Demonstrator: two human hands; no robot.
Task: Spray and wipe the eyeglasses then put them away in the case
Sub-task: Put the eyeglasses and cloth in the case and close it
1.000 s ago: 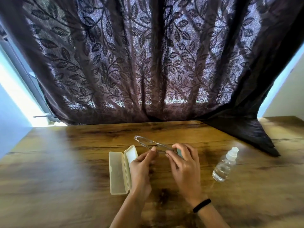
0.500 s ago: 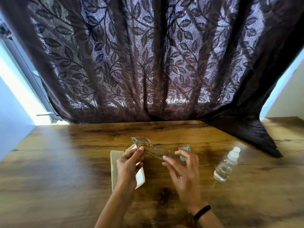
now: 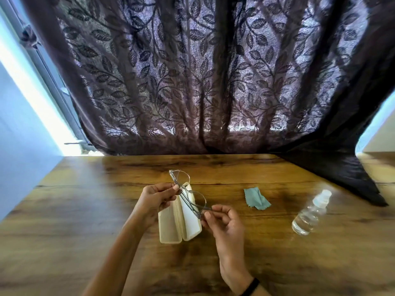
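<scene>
The clear-framed eyeglasses point(image 3: 186, 193) are held in the air just above the open cream case point(image 3: 171, 229), angled with one lens toward the curtain and the other toward the person. The left hand point(image 3: 156, 199) pinches the frame near the middle between thumb and fingertips. The right hand point(image 3: 224, 223) pinches the near end, its other fingers curled. The case lies on the wooden table point(image 3: 85, 210). To the right lie a teal cleaning cloth point(image 3: 256, 199) and, farther out, a clear spray bottle point(image 3: 307, 214). A dark leaf-patterned curtain point(image 3: 203, 82) hangs behind.
</scene>
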